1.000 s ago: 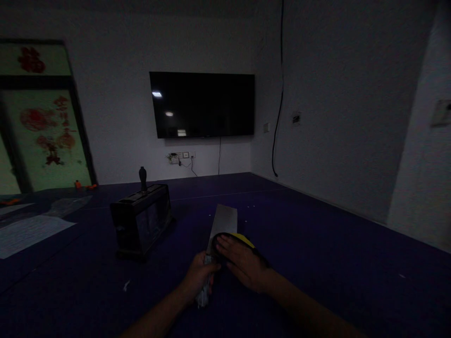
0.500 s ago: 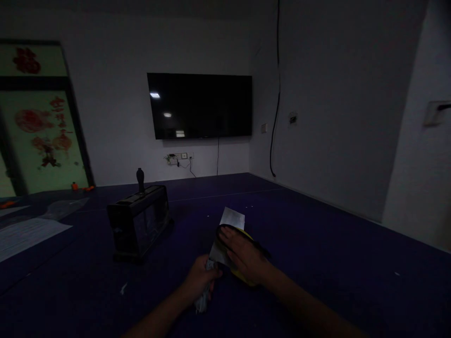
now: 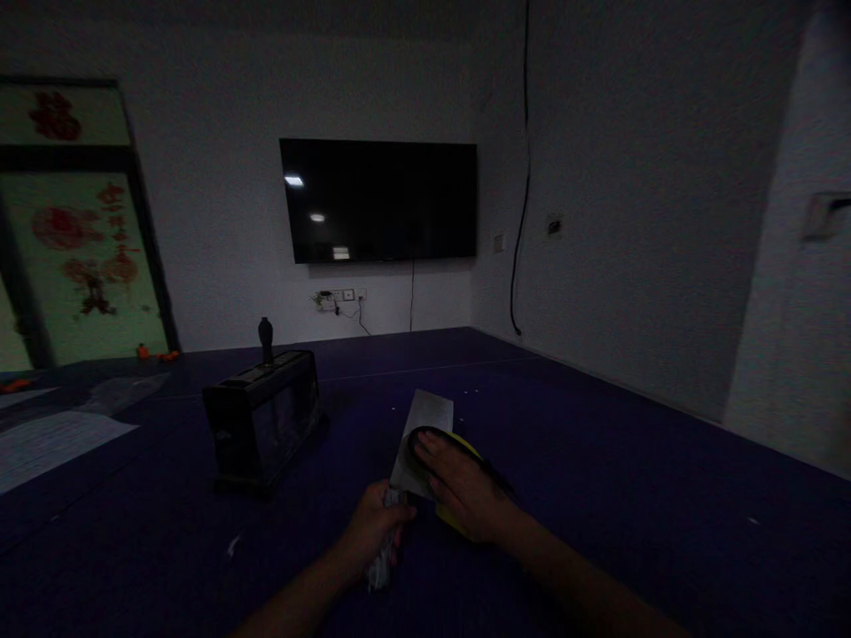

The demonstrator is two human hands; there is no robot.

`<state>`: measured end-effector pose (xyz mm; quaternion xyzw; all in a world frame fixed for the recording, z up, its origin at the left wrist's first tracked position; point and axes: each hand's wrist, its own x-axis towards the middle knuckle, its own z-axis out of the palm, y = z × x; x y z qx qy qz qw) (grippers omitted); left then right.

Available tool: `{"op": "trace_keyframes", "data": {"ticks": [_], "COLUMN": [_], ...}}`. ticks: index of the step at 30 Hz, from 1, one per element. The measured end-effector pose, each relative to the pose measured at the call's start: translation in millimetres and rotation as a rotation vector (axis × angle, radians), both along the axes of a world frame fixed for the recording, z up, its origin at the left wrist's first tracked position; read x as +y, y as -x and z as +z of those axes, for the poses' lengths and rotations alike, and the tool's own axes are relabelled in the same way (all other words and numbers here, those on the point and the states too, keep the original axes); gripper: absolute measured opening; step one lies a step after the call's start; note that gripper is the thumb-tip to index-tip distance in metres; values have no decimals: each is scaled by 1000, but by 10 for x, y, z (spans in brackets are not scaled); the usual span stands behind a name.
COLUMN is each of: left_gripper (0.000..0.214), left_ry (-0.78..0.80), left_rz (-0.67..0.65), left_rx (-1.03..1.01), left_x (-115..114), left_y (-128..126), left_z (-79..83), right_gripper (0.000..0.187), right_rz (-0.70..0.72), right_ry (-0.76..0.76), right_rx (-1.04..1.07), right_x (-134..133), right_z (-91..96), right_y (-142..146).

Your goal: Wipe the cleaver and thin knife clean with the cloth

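Observation:
A broad, flat metal blade like a cleaver's [image 3: 431, 410] slants up and away from me over the blue-purple floor surface. My left hand [image 3: 378, 525] is wrapped around its handle [image 3: 381, 567], which looks pale and covered, with ragged ends below the fist. My right hand [image 3: 458, 483] lies over a yellow pad or cloth with a black edge [image 3: 457, 525], its fingers together on top of it. The pad is against the face of the blade. The hand hides much of the pad, so I cannot tell its exact kind.
A black box with a knobbed handle on top and a see-through side [image 3: 266, 421] stands to the left. Farther left lie a printed paper sheet [image 3: 59, 443] and clear plastic [image 3: 126, 392]. Small white scraps [image 3: 232, 545] dot the surface. A television [image 3: 378, 202] hangs on the far wall.
The blade has shifted slightly left, and more of its face shows beside my right hand. Both hands keep their hold; the right has moved only slightly.

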<state>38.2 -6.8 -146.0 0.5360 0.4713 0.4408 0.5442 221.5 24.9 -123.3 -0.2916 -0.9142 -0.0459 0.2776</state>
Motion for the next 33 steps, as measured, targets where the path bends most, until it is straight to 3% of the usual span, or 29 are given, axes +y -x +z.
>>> {"op": "trace_keyframes", "data": {"ticks": [10,16,23,33], "left_gripper": [28,27,27,28], "left_ry": [-11,-27,-32,-38], "left_rz": [-134,-138,-109,-52], "left_rx": [26,52,43,-1], "left_x": [-4,-9,43,60], "left_y": [30,22,2,-14], "left_z": [-4,0,-76,-110], "right_gripper": [48,46,48,48], "right_rz": [56,-50,-149,-180], "right_ry": [-20,-5,-84,-76], "right_rx": [-41,-15,98,74], "right_x": [-90,3,200,200], "right_z": [28,105,-25,-89], "right_y": [76,114,-4,-57]}}
